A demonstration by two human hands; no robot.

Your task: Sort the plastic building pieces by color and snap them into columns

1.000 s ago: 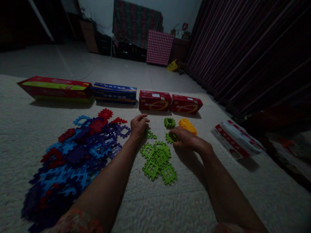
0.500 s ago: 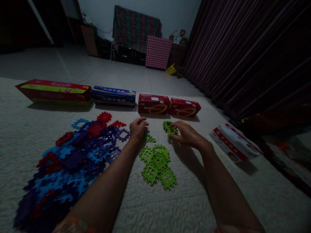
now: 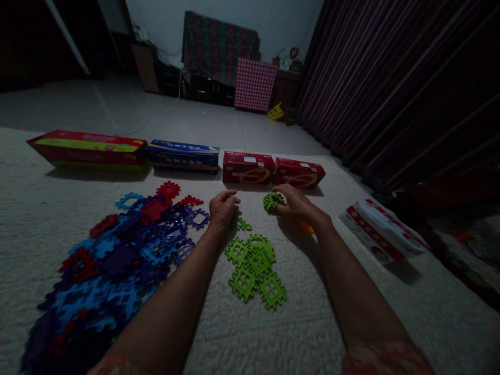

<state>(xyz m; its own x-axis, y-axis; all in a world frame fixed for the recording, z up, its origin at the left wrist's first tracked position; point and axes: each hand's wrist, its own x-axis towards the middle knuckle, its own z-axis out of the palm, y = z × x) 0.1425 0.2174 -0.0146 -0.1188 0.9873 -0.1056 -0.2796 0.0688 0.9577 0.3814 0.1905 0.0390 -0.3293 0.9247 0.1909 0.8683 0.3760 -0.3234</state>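
My right hand (image 3: 292, 202) has its thumb and fingers closed round a small green assembled block (image 3: 272, 202) just above the pale mat. My left hand (image 3: 223, 206) rests on the mat with fingers bent; what lies under them, if anything, is hidden. Beside its wrist lies a loose green piece (image 3: 244, 224). Nearer to me, several flat green toothed pieces (image 3: 253, 265) overlap between my forearms. A large heap of blue, purple and red pieces (image 3: 117, 255) spreads to the left. Something orange (image 3: 305, 227) shows beneath my right wrist.
Along the mat's far side stand a long red and yellow box (image 3: 94, 151), a blue box (image 3: 183, 156) and two red boxes (image 3: 248, 167) (image 3: 299, 173). A white and red box (image 3: 380, 232) sits to the right, near dark curtains (image 3: 375, 78).
The green block has turned in my right hand, which has shifted slightly away from me. More of the orange thing shows below that wrist. My left hand has hardly moved.
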